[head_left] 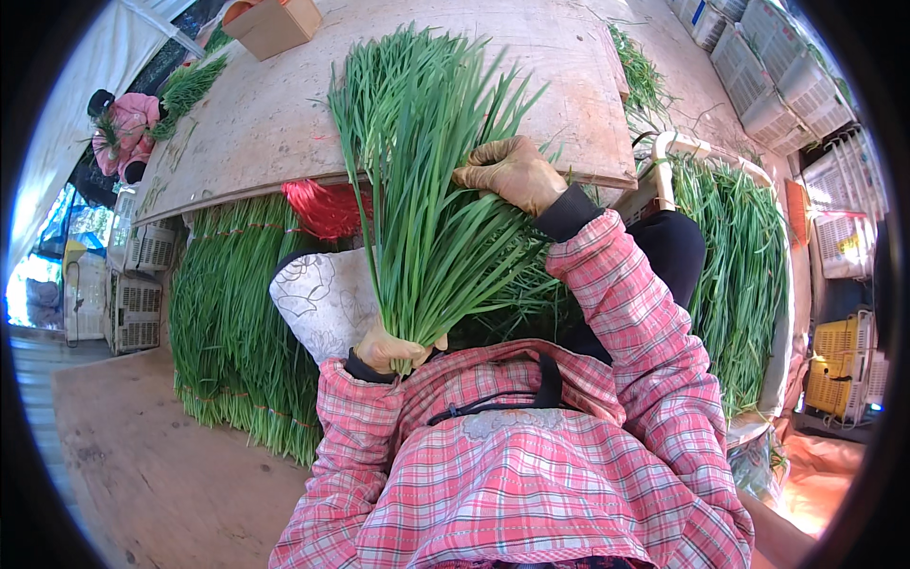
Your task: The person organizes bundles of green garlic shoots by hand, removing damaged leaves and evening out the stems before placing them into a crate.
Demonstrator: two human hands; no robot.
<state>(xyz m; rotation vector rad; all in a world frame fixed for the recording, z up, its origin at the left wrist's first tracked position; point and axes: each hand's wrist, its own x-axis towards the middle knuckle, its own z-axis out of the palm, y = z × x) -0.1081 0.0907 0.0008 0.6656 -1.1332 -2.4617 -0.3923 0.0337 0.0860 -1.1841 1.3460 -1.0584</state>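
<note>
My gloved left hand (391, 349) is closed round the pale stem ends of a loose bunch of garlic chives (417, 218), close to my lap. The long flat green blades fan out away from me, over the edge of a wooden table. At the right side of the bunch, my gloved right hand (512, 175) has its fingers curled, with thumb and forefinger pinching the outer blades. A heap of red ties (327, 209) hangs at the table edge, just left of the bunch.
The wooden table (275, 114) carries a cardboard box (273, 27) at its far left. Tied chive bundles (237, 313) stand to my left; more chives (735, 275) fill a white-railed holder at right. Plastic crates (782, 71) line the right. Another person (128, 133) sits far left.
</note>
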